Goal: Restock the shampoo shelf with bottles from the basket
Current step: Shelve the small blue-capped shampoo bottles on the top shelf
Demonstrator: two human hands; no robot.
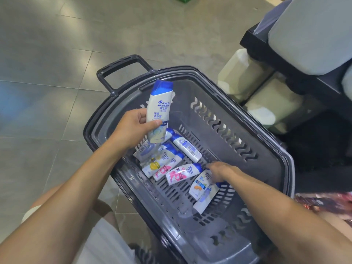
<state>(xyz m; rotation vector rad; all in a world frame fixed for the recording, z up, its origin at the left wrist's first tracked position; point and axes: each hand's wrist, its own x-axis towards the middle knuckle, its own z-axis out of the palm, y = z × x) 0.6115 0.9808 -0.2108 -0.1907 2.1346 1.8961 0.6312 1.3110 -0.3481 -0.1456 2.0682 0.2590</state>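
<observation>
We're looking down at the left hand (137, 126), and it's grasping a white shampoo bottle (159, 111) with a blue cap. The thumb is lying across the front label, the fingers are curling behind, and the forearm is angling in over the basket's left rim. That bottle is standing nearly upright, cap up, hovering above the far left corner of the grey basket (276, 149), clear of the others.

The right hand (219, 171) is sitting low inside, palm down, over the middle of the slotted bottom. Its fingers are draping over the cap end of an orange-labelled bottle (200, 185), and we're unable to tell whether that grip is clenching or merely touching.

More bottles are lying flat: a pink-labelled one (180, 173) just beside the right hand, a lemon-labelled one (155, 165) nearer the left wall.
</observation>
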